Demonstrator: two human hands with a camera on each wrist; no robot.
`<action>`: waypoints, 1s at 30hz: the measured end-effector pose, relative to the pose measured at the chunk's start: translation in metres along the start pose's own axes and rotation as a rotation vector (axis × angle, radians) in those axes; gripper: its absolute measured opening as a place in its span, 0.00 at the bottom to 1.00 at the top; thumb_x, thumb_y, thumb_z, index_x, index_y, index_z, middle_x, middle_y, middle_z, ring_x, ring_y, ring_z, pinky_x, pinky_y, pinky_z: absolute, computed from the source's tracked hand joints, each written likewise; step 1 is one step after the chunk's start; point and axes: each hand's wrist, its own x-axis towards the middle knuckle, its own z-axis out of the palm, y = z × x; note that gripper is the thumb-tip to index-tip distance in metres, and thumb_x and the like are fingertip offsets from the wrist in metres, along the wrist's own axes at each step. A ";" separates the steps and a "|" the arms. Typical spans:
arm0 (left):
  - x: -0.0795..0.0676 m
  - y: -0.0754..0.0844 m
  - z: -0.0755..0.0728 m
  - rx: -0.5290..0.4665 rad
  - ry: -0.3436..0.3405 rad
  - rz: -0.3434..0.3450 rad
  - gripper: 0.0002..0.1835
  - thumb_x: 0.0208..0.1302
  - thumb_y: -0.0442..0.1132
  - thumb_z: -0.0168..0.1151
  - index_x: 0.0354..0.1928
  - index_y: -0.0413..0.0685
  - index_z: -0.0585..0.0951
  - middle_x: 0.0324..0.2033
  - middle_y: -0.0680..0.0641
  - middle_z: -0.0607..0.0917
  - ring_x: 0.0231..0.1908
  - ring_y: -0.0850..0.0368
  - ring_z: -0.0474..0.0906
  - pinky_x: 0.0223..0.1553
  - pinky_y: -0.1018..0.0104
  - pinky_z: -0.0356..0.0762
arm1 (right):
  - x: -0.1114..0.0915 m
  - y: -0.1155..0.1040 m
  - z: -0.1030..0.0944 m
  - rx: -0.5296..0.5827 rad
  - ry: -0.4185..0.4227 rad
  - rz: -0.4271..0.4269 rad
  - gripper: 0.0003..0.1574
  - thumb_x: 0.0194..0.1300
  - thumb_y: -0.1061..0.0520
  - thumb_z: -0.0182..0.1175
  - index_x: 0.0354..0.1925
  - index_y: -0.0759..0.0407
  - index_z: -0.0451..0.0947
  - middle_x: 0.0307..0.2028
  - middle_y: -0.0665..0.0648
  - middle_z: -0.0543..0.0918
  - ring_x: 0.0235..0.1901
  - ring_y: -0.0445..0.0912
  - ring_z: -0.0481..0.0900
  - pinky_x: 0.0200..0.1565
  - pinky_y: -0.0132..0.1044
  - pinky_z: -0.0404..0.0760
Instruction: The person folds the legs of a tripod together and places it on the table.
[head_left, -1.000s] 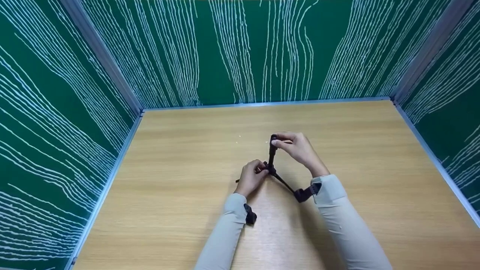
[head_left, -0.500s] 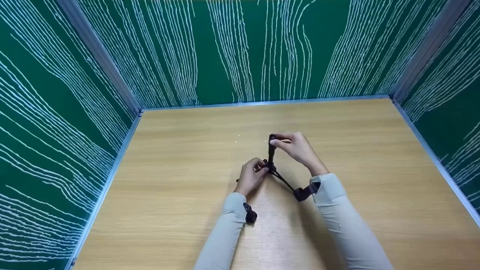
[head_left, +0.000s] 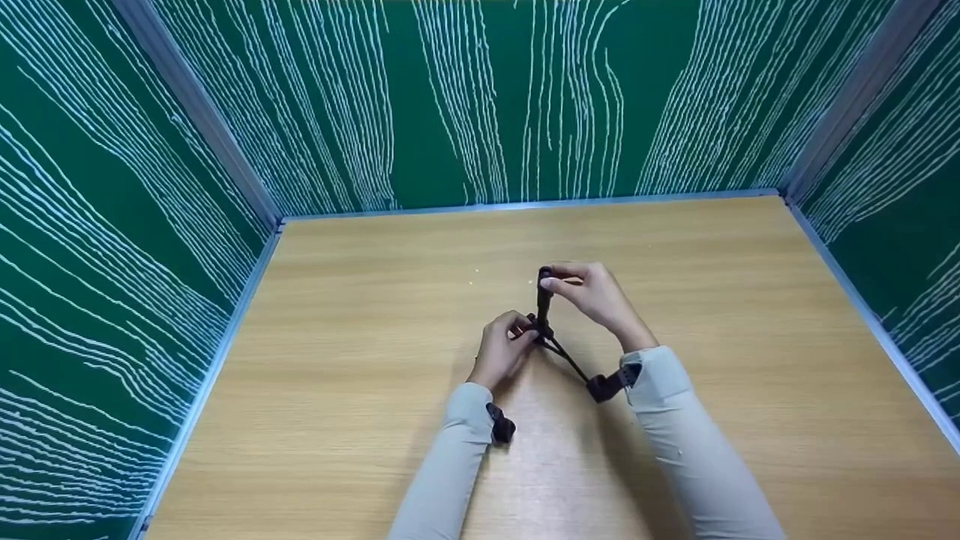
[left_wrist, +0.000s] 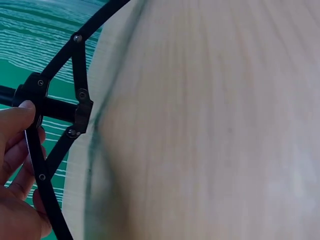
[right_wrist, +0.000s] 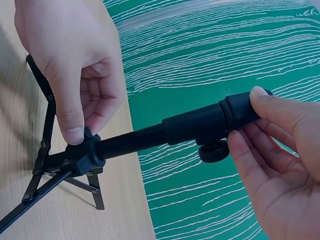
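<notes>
A small black tripod (head_left: pixel 543 304) stands near the middle of the table, its column upright and legs spread. My left hand (head_left: pixel 502 349) pinches the collar (right_wrist: pixel 85 155) where the legs join the column. In the left wrist view the thumb lies on that collar, and the hinged braces (left_wrist: pixel 80 67) show beside it. Higher up, my right hand (head_left: pixel 596 300) holds the column's top end (right_wrist: pixel 242 110) between thumb and fingers. A ridged knob (right_wrist: pixel 214 151) sticks out from the column just below those fingers. Part of one leg is hidden behind my left hand.
The wooden table (head_left: pixel 360 300) is bounded by green panels (head_left: pixel 442 112) with white wavy lines at the back and both sides. A few tiny pale specks (head_left: pixel 477 271) lie behind the tripod. Dark wrist cameras (head_left: pixel 501 424) sit on both sleeves.
My left hand has risen slightly along the column with the collar, and the leg braces show more separately. My right hand keeps its hold at the top, nearly still.
</notes>
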 end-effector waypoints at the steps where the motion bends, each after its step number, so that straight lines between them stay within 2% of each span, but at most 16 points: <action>1: 0.000 0.001 0.000 0.000 -0.002 -0.003 0.04 0.59 0.35 0.66 0.33 0.44 0.81 0.30 0.49 0.83 0.30 0.65 0.72 0.33 0.75 0.70 | 0.001 0.002 0.000 0.005 0.000 -0.005 0.22 0.65 0.57 0.62 0.54 0.70 0.78 0.51 0.68 0.82 0.54 0.59 0.79 0.58 0.49 0.76; 8: 0.002 0.005 -0.003 0.001 -0.003 0.020 0.03 0.58 0.34 0.66 0.33 0.43 0.81 0.29 0.48 0.83 0.30 0.66 0.71 0.34 0.74 0.69 | 0.001 0.004 0.000 0.007 0.011 0.016 0.22 0.65 0.57 0.62 0.53 0.70 0.78 0.52 0.68 0.81 0.54 0.59 0.79 0.57 0.50 0.77; 15: 0.002 0.006 -0.005 0.004 -0.003 0.016 0.03 0.58 0.34 0.66 0.33 0.43 0.81 0.29 0.48 0.83 0.30 0.66 0.73 0.35 0.72 0.72 | -0.015 -0.033 -0.002 -0.004 -0.001 0.015 0.20 0.66 0.63 0.59 0.53 0.74 0.76 0.53 0.72 0.79 0.55 0.63 0.77 0.59 0.51 0.75; 17: 0.002 0.007 -0.006 -0.005 -0.003 0.014 0.03 0.58 0.33 0.66 0.33 0.43 0.81 0.29 0.48 0.83 0.30 0.65 0.73 0.35 0.72 0.72 | -0.014 -0.031 -0.002 -0.005 0.000 0.017 0.20 0.66 0.63 0.58 0.53 0.74 0.76 0.53 0.72 0.79 0.55 0.63 0.77 0.59 0.51 0.75; 24: 0.002 0.013 -0.007 -0.042 0.002 0.008 0.04 0.58 0.33 0.66 0.34 0.42 0.81 0.29 0.47 0.83 0.31 0.64 0.75 0.36 0.72 0.72 | -0.001 0.000 0.000 0.016 0.010 0.020 0.22 0.65 0.59 0.61 0.54 0.71 0.77 0.53 0.69 0.80 0.54 0.60 0.78 0.58 0.49 0.76; 30: 0.003 0.016 -0.009 -0.047 0.009 0.023 0.03 0.58 0.33 0.66 0.34 0.42 0.81 0.29 0.47 0.83 0.30 0.64 0.75 0.36 0.69 0.74 | -0.001 0.002 -0.001 0.017 0.008 0.024 0.23 0.65 0.56 0.62 0.54 0.69 0.78 0.54 0.68 0.80 0.54 0.60 0.79 0.58 0.49 0.76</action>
